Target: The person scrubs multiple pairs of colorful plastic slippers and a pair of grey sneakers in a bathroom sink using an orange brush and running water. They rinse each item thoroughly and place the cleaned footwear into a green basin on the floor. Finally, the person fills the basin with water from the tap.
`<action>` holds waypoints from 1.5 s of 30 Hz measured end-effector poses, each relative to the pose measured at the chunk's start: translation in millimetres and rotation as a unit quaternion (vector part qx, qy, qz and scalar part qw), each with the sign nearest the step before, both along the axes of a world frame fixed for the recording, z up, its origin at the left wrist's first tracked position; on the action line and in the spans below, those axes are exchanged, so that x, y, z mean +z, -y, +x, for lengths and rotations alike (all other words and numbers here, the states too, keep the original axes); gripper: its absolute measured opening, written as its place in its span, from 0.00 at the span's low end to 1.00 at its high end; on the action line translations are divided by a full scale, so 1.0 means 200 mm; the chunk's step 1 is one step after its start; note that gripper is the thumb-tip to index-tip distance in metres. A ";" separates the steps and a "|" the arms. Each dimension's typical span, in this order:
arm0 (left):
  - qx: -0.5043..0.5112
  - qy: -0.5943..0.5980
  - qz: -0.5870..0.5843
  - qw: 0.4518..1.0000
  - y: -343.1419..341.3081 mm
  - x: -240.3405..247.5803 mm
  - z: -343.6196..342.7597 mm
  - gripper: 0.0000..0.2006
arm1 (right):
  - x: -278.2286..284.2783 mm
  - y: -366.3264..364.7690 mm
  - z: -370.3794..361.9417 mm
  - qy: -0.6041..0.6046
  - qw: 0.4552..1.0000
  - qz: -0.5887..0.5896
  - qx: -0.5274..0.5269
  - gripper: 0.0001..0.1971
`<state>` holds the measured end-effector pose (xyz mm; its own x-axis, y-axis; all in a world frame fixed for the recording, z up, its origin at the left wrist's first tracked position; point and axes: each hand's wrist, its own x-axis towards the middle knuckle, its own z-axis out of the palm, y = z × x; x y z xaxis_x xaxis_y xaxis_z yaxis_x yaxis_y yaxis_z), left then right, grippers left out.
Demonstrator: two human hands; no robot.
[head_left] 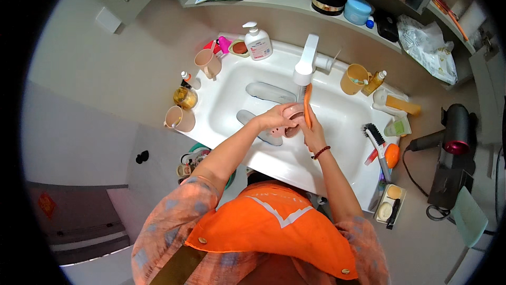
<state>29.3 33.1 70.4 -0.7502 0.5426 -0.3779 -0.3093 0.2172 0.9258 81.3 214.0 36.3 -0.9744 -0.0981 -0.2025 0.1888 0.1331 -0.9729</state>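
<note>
Rounded, hollow pink slipper-like item (291, 132) over glossy white sink (224, 98).
Left grip (276, 117) pinches its edge; right grip (314, 132) clasps slim orange-handled brush (308, 104).

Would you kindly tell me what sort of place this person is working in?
Probably a home bathroom: there is a white washbasin under a tap, a pump bottle on the rim, and a hair dryer to the right.
</note>
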 end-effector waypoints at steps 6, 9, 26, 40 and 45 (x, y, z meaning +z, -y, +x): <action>0.064 0.009 -0.029 0.997 0.00 -0.03 -0.05 0.23 | 0.05 -0.06 0.05 -0.215 0.950 0.226 -0.006 0.29; 0.162 0.019 -0.068 0.984 -0.03 0.00 -0.05 0.19 | 0.27 -0.01 0.11 -0.185 0.937 0.289 0.059 0.28; 0.268 0.023 0.101 0.958 0.14 -0.14 -0.13 0.21 | 0.10 -0.19 0.03 -0.119 0.954 0.270 0.055 0.26; 0.479 0.200 0.335 0.786 0.22 -0.32 -0.12 0.23 | 0.06 -0.04 0.12 -0.125 0.938 0.316 0.067 0.25; 0.475 0.197 0.315 0.797 0.24 -0.26 -0.14 0.23 | -0.17 -0.32 0.11 0.008 0.911 0.405 0.073 0.25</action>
